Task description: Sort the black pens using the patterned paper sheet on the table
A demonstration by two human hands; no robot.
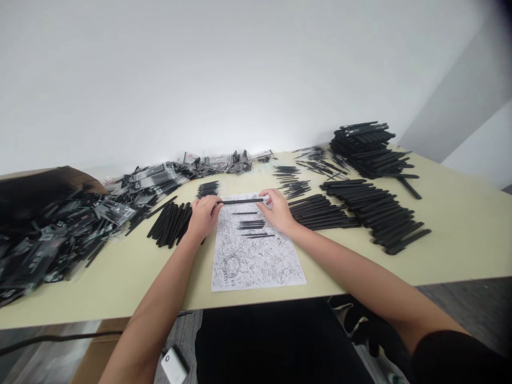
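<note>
Above the top of a scribble-covered paper sheet, a black pen lies level between my hands. My left hand is closed on its left end. The thumb and fingertips of my right hand pinch its right end. Below the pen, several thin dark pen refills rest side by side on the sheet. A bundle of black pens lies beside my left hand, and a row of black pens starts just right of my right hand.
An open cardboard box spills black printed plastic sleeves on the left. More sleeves line the wall. Small refill piles lie behind my right hand. A tall pen stack and a long pen row occupy the right.
</note>
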